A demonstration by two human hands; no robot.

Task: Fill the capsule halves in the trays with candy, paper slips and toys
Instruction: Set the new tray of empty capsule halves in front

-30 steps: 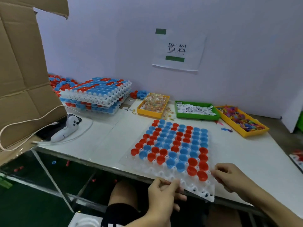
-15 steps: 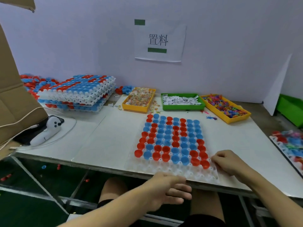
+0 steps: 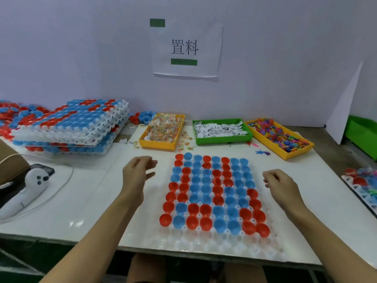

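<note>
Left hand (image 3: 136,173): raised over the table (image 3: 85,193), just left of the tray (image 3: 224,245); fingers (image 3: 150,162) loosely curled, relaxed, grasping nothing.
Right hand (image 3: 280,183): raised just right of the tray; fingers (image 3: 267,179) loosely curled toward the tray's right edge, grasping nothing that can be seen.
Tray: white, flat on the table between the 2 hands, near edge at the table's front edge; bare sockets along its near rows.
Capsule halves (image 3: 212,193): red and blue, open side up, seated in the tray's sockets, between the fingers of both hands; contents cannot be told.
Candy bin (image 3: 163,131): yellow, beyond the left fingers, holding wrapped candy; a few loose pieces on the table beside it.
Slip bin (image 3: 221,130): green, straight beyond the tray, holding white paper slips.
Toy bin (image 3: 278,137): yellow, beyond the right fingers, holding small bright toys; 1 blue toy (image 3: 262,152) loose on the table between this bin and the tray.
Tray stack (image 3: 69,124): far left of the left fingers, stacked trays of red and blue halves.
Controller (image 3: 25,189): white, left of the left hand, well apart.
Second tray (image 3: 362,185): at the right edge, well right of the right fingers, partly cut off.
Sign (image 3: 186,50): paper on the wall, above the bins.
</note>
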